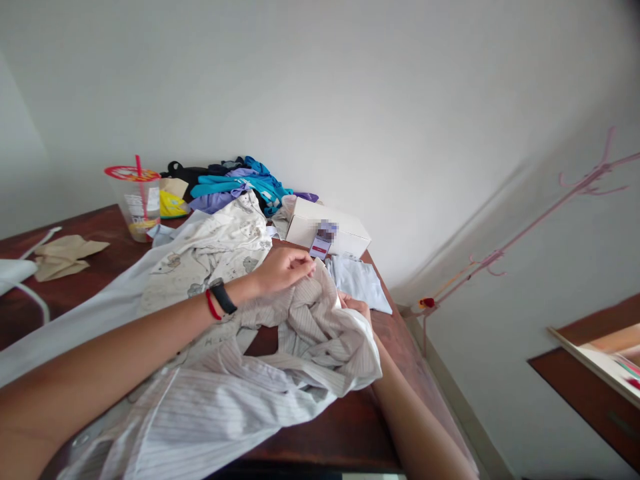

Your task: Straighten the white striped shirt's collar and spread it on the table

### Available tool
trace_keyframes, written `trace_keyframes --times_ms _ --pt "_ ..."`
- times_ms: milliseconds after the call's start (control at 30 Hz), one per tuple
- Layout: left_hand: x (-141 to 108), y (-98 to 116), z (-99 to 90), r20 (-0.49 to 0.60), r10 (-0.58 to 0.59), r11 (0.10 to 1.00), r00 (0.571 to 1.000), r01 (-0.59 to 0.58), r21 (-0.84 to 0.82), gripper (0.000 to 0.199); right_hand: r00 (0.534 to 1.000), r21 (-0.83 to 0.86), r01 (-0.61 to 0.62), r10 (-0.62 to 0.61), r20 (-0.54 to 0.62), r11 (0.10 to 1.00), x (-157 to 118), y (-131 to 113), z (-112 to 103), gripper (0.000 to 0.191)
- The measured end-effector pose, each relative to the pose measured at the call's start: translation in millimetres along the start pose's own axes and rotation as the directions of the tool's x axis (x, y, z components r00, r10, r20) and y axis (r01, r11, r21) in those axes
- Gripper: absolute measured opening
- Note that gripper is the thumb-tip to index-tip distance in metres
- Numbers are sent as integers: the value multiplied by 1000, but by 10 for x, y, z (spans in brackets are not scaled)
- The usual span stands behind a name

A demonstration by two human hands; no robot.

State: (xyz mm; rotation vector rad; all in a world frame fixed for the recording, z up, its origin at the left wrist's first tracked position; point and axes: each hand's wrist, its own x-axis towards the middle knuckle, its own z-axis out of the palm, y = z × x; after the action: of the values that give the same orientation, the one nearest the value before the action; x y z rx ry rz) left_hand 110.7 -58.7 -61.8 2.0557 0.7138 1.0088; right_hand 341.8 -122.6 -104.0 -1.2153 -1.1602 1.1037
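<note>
A striped light shirt [215, 407] lies bunched across the front of the dark wooden table [320, 433]. My left hand [286, 269], with a black band and a red bracelet at the wrist, pinches the upper edge of the bunched cloth. Partly behind the fabric, my right hand [356, 305] grips the same shirt from its right side; most of its fingers are hidden. Beneath and behind the striped shirt is a cream printed garment [225, 233], with white cloth [105, 313] to its left.
A phone [321, 247] leans on a white box [330, 227]. Folded pale cloth [360, 283] lies at the right edge. Farther back are piled clothes [240, 183] and a plastic cup [140, 207]. Brown paper [67, 255] lies left; a pink rack [540, 213] stands right.
</note>
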Motion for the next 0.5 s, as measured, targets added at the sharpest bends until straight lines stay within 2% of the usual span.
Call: trace_keyframes --times_ms 67,100,167,233,367,500 --pt "60 -245 -79 -112 -66 992 992 77 96 34 996 40 -38 35 86 998 -7 6 -33 18" --pt "73 -363 -102 -109 -107 985 988 120 125 42 992 63 -55 47 119 997 -19 9 -39 17" --pt "68 -568 -113 -36 -177 973 984 180 144 59 987 100 -74 58 153 992 -47 14 -34 15" --pt "38 -710 -89 73 -228 966 971 216 145 65 982 131 -92 68 178 987 -69 16 -21 13" --pt "-21 -790 -31 247 -257 959 934 215 182 59 974 172 -104 65 218 980 -61 10 -12 11" --pt "-40 -733 -28 290 -247 953 925 177 246 50 968 176 -103 57 244 979 -16 3 -28 10"
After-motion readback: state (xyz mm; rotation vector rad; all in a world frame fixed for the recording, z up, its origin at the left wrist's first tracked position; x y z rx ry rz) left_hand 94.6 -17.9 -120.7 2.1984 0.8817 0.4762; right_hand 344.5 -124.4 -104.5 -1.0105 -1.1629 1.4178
